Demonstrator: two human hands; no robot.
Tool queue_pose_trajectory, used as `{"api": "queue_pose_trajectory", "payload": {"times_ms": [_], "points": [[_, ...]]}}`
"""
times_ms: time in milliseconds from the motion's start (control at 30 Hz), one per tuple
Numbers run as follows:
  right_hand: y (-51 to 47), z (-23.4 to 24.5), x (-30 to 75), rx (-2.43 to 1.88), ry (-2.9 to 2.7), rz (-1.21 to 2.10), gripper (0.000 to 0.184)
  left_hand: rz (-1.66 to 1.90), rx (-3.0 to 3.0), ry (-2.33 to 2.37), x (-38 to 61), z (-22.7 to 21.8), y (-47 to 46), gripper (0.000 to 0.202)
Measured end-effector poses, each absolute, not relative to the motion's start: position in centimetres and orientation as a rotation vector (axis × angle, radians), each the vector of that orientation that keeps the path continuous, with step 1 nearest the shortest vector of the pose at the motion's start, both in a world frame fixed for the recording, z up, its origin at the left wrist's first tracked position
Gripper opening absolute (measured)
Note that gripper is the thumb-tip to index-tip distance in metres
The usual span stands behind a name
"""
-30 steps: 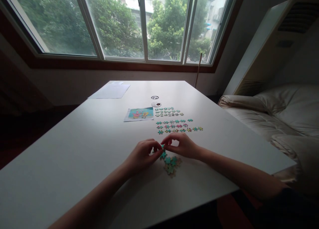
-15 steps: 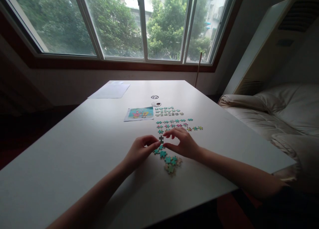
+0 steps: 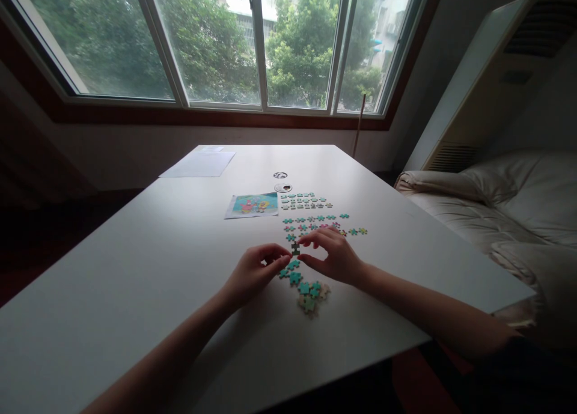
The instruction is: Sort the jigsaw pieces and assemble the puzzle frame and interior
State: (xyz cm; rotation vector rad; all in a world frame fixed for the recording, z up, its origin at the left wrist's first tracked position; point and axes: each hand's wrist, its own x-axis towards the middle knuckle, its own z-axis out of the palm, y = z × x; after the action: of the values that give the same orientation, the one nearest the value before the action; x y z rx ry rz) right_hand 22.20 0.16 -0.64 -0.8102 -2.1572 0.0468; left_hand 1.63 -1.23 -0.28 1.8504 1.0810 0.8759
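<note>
Your right hand point(image 3: 331, 259) pinches the small dark puzzle piece point(image 3: 295, 247) in a fingertip grip just above the white tabletop point(image 3: 135, 270); your left hand point(image 3: 252, 273) curls beside it, its grip unreadable; so light a pinch could drop it among the loose teal puzzle pieces point(image 3: 306, 289).

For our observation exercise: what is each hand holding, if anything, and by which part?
The right hand seems to pinch a dark puzzle piece by its right edge; whether the left hand holds anything cannot be told.
</note>
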Motion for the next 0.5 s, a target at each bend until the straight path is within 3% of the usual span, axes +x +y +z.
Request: {"api": "queue_pose_trajectory", "payload": {"times_ms": [267, 500], "points": [[2.3, -0.6, 24.6, -0.939, -2.046, -0.018, 0.020, 0.737, 2.454, 1.136, 0.4, -0.3, -1.2, 0.015], [3.0, -0.8, 25.1, -0.988, -2.026, -0.029, 0.021, 0.580, 2.619, 1.132, 0.0, -0.7, -1.3, 0.023]]}}
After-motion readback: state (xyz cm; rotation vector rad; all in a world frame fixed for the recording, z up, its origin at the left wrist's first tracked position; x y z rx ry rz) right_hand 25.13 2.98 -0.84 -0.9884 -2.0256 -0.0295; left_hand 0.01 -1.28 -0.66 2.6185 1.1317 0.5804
